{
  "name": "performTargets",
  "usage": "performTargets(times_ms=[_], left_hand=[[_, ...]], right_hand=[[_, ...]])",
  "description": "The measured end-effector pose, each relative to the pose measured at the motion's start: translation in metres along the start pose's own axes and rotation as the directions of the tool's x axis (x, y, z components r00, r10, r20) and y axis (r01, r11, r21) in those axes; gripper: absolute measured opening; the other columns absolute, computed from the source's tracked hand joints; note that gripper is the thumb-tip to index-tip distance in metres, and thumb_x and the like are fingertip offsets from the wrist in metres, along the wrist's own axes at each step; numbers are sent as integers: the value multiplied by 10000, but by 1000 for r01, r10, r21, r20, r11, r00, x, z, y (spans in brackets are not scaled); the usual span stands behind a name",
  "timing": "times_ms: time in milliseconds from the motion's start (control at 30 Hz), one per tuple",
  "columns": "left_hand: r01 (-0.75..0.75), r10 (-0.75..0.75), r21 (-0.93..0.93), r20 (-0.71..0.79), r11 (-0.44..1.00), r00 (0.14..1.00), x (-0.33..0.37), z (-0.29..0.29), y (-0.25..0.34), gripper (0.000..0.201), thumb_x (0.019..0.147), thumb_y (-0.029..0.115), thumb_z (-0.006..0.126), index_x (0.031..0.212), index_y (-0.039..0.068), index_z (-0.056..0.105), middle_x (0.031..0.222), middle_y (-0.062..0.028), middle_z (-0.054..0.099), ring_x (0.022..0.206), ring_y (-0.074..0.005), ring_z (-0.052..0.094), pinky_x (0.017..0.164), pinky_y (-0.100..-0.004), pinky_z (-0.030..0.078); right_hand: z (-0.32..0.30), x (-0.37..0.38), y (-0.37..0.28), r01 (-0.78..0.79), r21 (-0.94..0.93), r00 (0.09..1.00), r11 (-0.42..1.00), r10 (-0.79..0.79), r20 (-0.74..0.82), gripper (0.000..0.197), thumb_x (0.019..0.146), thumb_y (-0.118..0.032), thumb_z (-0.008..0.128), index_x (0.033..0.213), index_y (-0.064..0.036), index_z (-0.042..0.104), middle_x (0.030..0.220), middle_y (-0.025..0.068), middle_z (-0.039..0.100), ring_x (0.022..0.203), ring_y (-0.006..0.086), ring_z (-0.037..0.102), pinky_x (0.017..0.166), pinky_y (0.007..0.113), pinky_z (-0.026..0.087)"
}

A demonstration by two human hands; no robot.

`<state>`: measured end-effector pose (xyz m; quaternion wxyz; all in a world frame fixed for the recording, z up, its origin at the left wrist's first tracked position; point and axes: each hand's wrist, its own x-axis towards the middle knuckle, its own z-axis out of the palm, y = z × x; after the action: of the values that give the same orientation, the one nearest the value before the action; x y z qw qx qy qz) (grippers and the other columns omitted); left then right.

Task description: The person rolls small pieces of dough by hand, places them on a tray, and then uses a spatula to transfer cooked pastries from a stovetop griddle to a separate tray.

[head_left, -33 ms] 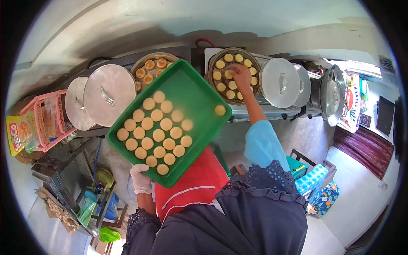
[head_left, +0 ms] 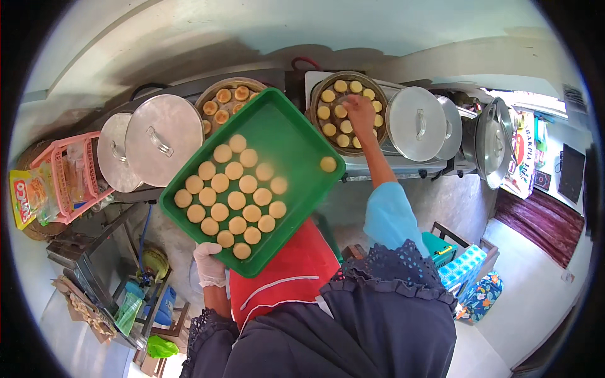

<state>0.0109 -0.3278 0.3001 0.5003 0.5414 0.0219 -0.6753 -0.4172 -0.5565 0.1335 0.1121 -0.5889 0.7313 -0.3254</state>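
Note:
My left hand point(head_left: 208, 263), in a pale glove, grips the near left edge of a green plastic tray point(head_left: 292, 120), thumb on the rim. The tray is tilted in view and carries several pale round cakes point(head_left: 236, 200), grouped toward its left half. One cake point(head_left: 328, 164) sits apart near its right corner. My bare right hand point(head_left: 361, 116) is over a round pan point(head_left: 315, 129) on the stove, fingers stretched down with nothing visible between them. Pale yellow cakes point(head_left: 346, 126) are spaced around that pan; one point(head_left: 341, 111) lies just beside my fingertips.
Behind the tray, a second pan point(head_left: 208, 101) holds browned cakes point(head_left: 221, 116). Metal lids point(head_left: 165, 129) stand left of it, others point(head_left: 413, 123) right of the near pan. A pink basket point(head_left: 60, 160) is at far left, a large lidded pot point(head_left: 491, 142) at right.
My right fingertips have drawn slightly up and away from the cake in the pan, which now shows more fully. The tray and my left hand hold the same position.

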Motion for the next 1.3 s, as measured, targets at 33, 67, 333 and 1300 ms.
performTargets(times_ms=[33, 67, 333, 1300], left_hand=[[2, -2, 3, 6, 1000, 1000, 0, 2, 2, 614, 630, 37, 525, 1243, 4, 506, 1219, -102, 577, 1092, -288, 576, 944, -411, 498], [2, -2, 1, 2, 1000, 1000, -1, 3, 3, 620, 627, 37, 527, 1246, 5, 502, 1223, -103, 574, 1094, -290, 574, 946, -414, 497], [-6, 4, 34, 36, 999, 999, 2, 10, 6, 637, 614, 44, 531, 1249, 22, 501, 1229, -103, 570, 1100, -293, 572, 946, -411, 498], [-2, 1, 37, 20, 999, 1000, -4, -2, -3, 589, 643, 82, 531, 1228, 8, 517, 1199, -100, 586, 1091, -275, 579, 942, -403, 500]], right_hand=[[-6, 0, -14, 52, 88, 996, 995, -59, 71, 177, 740, -201, 711, 841, -57, 697, 850, 117, 652, 819, 318, 633, 750, 423, 498], [-15, -3, -39, 99, 184, 981, 978, -127, 144, 174, 745, -197, 708, 848, -58, 695, 847, 112, 649, 808, 313, 633, 739, 411, 499], [-79, -79, -150, 771, -266, 526, 578, -343, 778, 97, 709, -115, 635, 767, -108, 712, 810, 118, 558, 783, 281, 543, 612, 352, 460], [27, 17, 30, -226, -185, 973, 956, 229, -6, 245, 675, -262, 802, 782, -67, 698, 683, 104, 668, 644, 255, 650, 618, 386, 503]])
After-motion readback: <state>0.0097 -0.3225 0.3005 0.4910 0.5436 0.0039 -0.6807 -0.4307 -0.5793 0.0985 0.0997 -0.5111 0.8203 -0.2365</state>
